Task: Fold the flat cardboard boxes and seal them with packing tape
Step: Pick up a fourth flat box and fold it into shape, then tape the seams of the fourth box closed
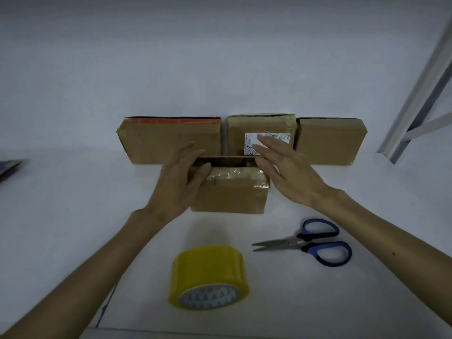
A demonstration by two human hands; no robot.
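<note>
A small cardboard box stands on the white table in the middle, its top partly open with old clear tape along the front edge. My left hand rests against the box's left top corner, fingers straight, thumb on the front flap. My right hand hovers at the box's right top edge with fingers spread and straight. A roll of yellow packing tape lies on its side near the front of the table. Blue-handled scissors lie shut to the right of the roll.
Three folded cardboard boxes lean against the wall behind: a left one with an orange strip, a middle one with a white label, and a right one. A grey metal frame stands at the far right. A dark object sits at the left edge.
</note>
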